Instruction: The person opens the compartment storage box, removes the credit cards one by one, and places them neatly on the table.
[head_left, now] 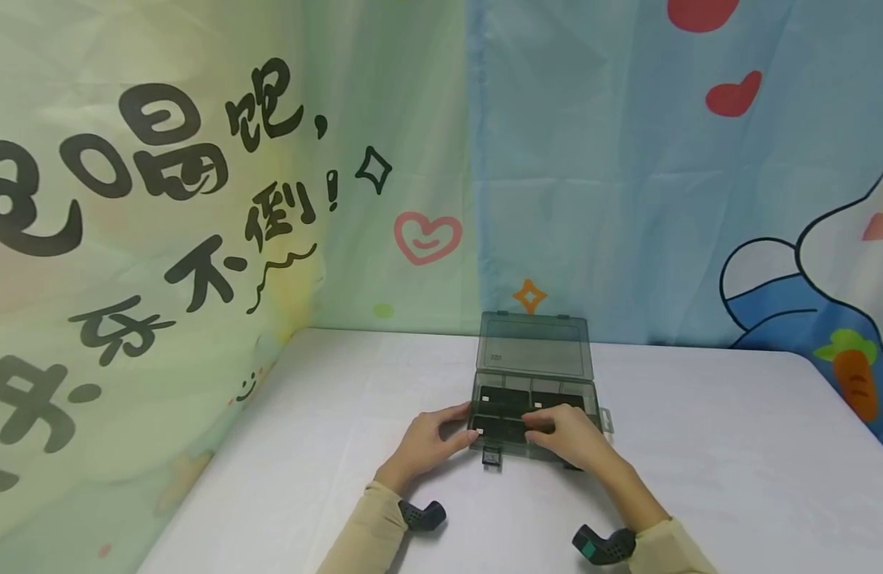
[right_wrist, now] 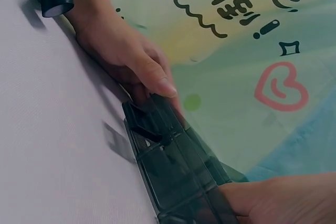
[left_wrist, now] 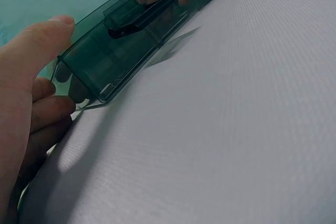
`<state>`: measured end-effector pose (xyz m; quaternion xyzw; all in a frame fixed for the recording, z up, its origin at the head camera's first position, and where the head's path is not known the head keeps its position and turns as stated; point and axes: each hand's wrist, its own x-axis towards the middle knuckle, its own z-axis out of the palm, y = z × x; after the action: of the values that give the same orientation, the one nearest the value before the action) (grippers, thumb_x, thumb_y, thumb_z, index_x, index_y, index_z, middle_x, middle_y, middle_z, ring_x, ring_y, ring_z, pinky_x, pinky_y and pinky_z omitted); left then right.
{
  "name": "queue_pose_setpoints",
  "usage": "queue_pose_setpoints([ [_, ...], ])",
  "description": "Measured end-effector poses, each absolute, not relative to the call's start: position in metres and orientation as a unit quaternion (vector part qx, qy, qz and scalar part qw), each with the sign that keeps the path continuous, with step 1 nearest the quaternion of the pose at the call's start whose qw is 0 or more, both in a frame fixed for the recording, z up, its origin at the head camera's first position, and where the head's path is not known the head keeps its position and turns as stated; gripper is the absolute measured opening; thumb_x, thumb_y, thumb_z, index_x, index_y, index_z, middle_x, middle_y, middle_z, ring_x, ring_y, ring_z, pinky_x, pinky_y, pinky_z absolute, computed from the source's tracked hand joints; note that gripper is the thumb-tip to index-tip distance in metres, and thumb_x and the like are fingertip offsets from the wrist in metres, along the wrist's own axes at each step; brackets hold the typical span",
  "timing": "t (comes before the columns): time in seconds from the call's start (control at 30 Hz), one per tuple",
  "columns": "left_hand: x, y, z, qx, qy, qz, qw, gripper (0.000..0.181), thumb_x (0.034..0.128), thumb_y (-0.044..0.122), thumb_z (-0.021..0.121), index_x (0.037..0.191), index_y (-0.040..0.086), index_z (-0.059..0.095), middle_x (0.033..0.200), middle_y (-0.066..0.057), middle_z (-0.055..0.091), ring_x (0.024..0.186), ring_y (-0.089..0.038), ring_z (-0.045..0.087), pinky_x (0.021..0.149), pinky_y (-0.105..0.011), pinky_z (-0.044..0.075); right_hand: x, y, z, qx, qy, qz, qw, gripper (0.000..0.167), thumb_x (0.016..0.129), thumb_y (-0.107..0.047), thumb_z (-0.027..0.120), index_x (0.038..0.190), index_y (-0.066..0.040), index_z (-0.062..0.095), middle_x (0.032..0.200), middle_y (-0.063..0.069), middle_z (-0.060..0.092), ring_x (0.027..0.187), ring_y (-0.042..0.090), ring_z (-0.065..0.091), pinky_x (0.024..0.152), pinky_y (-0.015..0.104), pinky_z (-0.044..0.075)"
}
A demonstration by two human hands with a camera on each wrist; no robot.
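Note:
A translucent dark green box with compartments lies on the white table, its lid raised at the back. My left hand grips the box's left end; in the left wrist view the thumb of this hand is on the upper edge of the box and the fingers are around its end. The thumb and index finger of my right hand pinch the right end of a black flat piece in the front left compartment. Other black pieces lie in the row behind.
Latches stick out at the box's front edge, and a clear tab juts from its right side. White tabletop surrounds the box. A printed curtain hangs behind and at the left.

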<state>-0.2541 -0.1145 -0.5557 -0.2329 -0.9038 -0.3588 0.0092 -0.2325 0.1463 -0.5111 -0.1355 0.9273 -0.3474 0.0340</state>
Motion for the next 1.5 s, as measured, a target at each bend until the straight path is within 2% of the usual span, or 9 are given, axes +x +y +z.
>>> queue_pose_setpoints([
  [0.3, -0.2568, -0.111, -0.5549, -0.243, -0.904, -0.352, 0.019, 0.06, 0.0887, 0.056, 0.057, 0.137, 0.02, 0.052, 0.133, 0.005, 0.059, 0.126, -0.017, 0.054, 0.108, -0.038, 0.042, -0.232, 0.1459, -0.5081, -0.122, 0.93, -0.345, 0.044, 0.031, 0.085, -0.012, 0.07, 0.114, -0.003, 0.068, 0.108, 0.011, 0.071, 0.093, 0.023, 0.069, 0.075, 0.034, 0.058],
  [0.57, -0.2573, -0.1114, -0.5542, -0.244, -0.904, -0.35, 0.018, 0.06, 0.0885, 0.056, 0.057, 0.137, 0.021, 0.052, 0.133, 0.006, 0.059, 0.126, -0.015, 0.054, 0.108, -0.036, 0.042, -0.2307, 0.1432, -0.5053, -0.115, 0.927, -0.354, 0.043, 0.031, 0.083, -0.009, 0.07, 0.114, -0.002, 0.068, 0.107, 0.011, 0.071, 0.079, 0.012, 0.064, 0.061, 0.024, 0.053],
  [0.97, -0.2558, -0.1143, -0.5572, -0.24, -0.901, -0.362, 0.018, 0.06, 0.0886, 0.055, 0.058, 0.137, 0.02, 0.053, 0.131, 0.006, 0.061, 0.126, -0.016, 0.054, 0.108, -0.037, 0.042, -0.2319, 0.1396, -0.5089, -0.102, 0.923, -0.367, 0.054, 0.031, 0.083, -0.009, 0.07, 0.114, -0.004, 0.068, 0.108, 0.009, 0.072, 0.072, 0.008, 0.057, 0.058, 0.021, 0.047],
  [1.3, -0.2559, -0.1141, -0.5583, -0.239, -0.901, -0.36, 0.02, 0.061, 0.0883, 0.058, 0.056, 0.137, 0.022, 0.052, 0.129, 0.006, 0.062, 0.126, -0.016, 0.054, 0.109, -0.038, 0.041, -0.2333, 0.1401, -0.5122, -0.104, 0.924, -0.365, 0.039, 0.026, 0.082, -0.01, 0.071, 0.109, -0.008, 0.071, 0.104, 0.007, 0.072, 0.078, 0.01, 0.061, 0.064, 0.028, 0.052],
  [1.5, -0.2565, -0.1148, -0.5594, -0.243, -0.901, -0.357, 0.023, 0.061, 0.0886, 0.058, 0.055, 0.137, 0.021, 0.052, 0.129, 0.006, 0.062, 0.126, -0.016, 0.054, 0.109, -0.037, 0.041, -0.2321, 0.1398, -0.5136, -0.102, 0.917, -0.385, 0.038, 0.026, 0.082, -0.007, 0.07, 0.109, -0.007, 0.071, 0.105, 0.009, 0.072, 0.082, 0.015, 0.067, 0.069, 0.031, 0.057],
])
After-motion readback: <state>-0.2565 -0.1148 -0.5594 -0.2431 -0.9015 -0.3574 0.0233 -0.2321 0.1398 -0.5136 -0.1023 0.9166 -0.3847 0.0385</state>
